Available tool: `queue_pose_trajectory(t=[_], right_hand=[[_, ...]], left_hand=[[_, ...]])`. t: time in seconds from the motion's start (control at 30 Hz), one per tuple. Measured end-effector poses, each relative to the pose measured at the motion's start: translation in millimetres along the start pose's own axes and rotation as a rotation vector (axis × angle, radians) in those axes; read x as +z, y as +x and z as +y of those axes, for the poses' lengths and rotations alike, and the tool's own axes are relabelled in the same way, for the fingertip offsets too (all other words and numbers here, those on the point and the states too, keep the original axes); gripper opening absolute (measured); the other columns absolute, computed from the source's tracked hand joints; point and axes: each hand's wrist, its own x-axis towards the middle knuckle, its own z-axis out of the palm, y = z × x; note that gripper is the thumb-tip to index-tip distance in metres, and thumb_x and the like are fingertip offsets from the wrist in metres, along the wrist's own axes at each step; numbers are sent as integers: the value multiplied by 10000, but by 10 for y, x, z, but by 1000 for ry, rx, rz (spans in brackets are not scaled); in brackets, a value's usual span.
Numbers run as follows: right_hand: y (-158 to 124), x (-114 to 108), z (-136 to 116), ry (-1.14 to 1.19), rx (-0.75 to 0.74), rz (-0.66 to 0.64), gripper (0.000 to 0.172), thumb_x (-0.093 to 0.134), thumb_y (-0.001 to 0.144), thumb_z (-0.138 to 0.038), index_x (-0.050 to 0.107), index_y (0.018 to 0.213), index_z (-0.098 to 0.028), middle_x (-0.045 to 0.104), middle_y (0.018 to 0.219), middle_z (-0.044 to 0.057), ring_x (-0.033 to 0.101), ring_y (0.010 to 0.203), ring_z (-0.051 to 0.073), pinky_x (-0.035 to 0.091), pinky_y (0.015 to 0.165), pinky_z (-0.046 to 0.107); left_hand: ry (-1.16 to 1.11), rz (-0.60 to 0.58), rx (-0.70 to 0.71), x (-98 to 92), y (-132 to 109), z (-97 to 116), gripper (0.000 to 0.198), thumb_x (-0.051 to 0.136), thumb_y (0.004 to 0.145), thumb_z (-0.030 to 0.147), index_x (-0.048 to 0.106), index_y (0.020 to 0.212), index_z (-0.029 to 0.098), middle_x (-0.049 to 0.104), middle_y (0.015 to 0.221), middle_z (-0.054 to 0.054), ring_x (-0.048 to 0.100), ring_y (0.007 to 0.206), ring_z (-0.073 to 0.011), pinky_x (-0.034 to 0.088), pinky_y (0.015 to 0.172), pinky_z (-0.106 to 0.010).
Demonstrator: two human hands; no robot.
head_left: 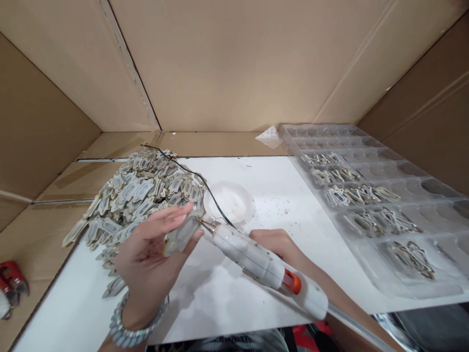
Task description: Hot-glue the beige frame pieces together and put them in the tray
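Between the thumb and fingers of my left hand (150,254) is a flat grey, translucent rubbery piece (181,234), tilted up. My right hand (274,243) grips a white hot glue gun (252,256) with an orange trigger and a clear glue stick in its back end. The gun's pointed metal tip (205,224) meets the upper edge of the grey piece, or is very close to it. Most of the right fingers are hidden behind the gun. A large pile of similar grey pieces (135,190) lies left of my hands.
A round white dish (232,199) sits behind the gun, with a black cord (205,183) passing across it. At right stands a clear compartment tray (351,234) holding several rows of thin looped parts. Red-handled snips (12,281) lie far left. Cardboard walls (234,63) enclose the table.
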Motion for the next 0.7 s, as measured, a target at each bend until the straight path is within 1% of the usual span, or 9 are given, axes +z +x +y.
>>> queue_pose_trajectory(t=[0.13,0.27,0.37,0.47,0.57,0.63,0.7], right_hand=[[-11,-4,14,-8,-20,-4,277,621,826,-185,446,614,-216,442,651,-44,424,560,112,317,535,256],[-33,-8,14,27,-18,-17,255,634,833,-178,492,623,-209,468,670,-43,443,580,110,323,562,257],[-42,-7,17,24,-11,-16,256,639,828,-163,477,633,-204,458,677,-48,434,590,104,319,571,251],[-32,-6,37,17,-45,0,284,642,789,-114,420,636,-202,421,671,-61,394,574,87,301,550,237],[-16,-5,60,6,-60,4,301,636,767,-74,389,650,-200,408,682,-67,380,586,76,293,552,225],[-9,-7,63,2,-57,7,302,638,765,-65,388,659,-199,411,685,-71,376,588,70,288,552,219],[-4,-9,52,0,-49,14,315,641,765,-71,376,652,-198,402,672,-73,365,579,66,282,547,217]], left_hand=[[2,5,-24,-4,-20,2,344,831,729,90,706,1003,255,762,1004,0,761,969,-222,667,861,-388],[-23,2,-73,-6,-37,4,358,809,733,48,695,1004,251,753,1027,15,752,1007,-214,654,897,-361],[-3,18,-97,-13,-44,-15,339,817,736,71,687,995,246,751,1001,17,745,1033,-221,643,914,-361],[46,58,-42,-31,-48,-63,341,852,715,109,685,988,230,755,997,6,752,1012,-222,646,894,-359],[53,66,-9,-51,-51,-111,335,874,707,150,689,977,220,764,986,-2,759,987,-224,652,873,-359],[26,56,-12,-60,-52,-127,326,865,720,144,692,985,222,767,1000,-4,758,997,-220,645,899,-360],[-25,45,-16,-65,-51,-126,341,857,719,111,694,997,226,768,1012,6,752,1017,-203,630,940,-338]])
